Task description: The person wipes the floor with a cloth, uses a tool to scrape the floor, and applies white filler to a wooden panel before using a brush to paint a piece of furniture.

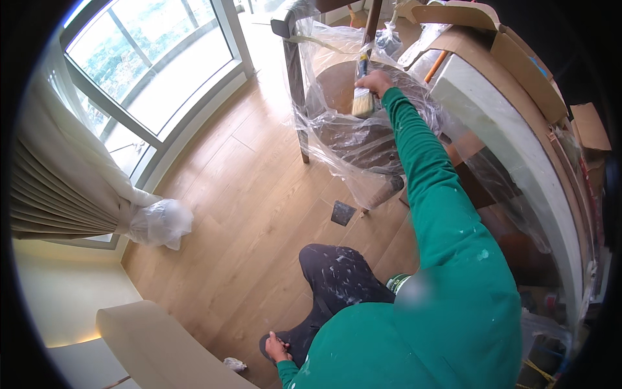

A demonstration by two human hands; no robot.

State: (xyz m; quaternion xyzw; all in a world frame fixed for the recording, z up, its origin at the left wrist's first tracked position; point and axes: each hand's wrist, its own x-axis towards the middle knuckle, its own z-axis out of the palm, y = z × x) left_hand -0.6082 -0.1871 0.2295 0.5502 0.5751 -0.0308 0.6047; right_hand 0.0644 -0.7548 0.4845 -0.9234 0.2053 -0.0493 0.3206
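My right hand point(374, 84), at the end of an outstretched arm, is closed around a flat paintbrush point(363, 102). Its pale bristles point down, and its dark and yellow handle stands up past my fingers. Behind and below the brush is a dark wooden chair point(295, 84) draped in clear plastic sheeting point(350, 139). Whether the bristles touch the plastic cannot be told. My left hand point(277, 348) rests against my dark, paint-spotted trouser leg, fingers loosely bent and no object visible in it. A can point(398, 282) with a green and white side is partly hidden by my right arm.
Opened cardboard boxes point(528, 65) and a large white slab point(502, 110) stand along the right. A small dark square point(342, 212) lies on the wooden floor point(240, 220). To the left hangs a curtain point(58, 168), its end wrapped in plastic point(162, 222), beside a window point(152, 58).
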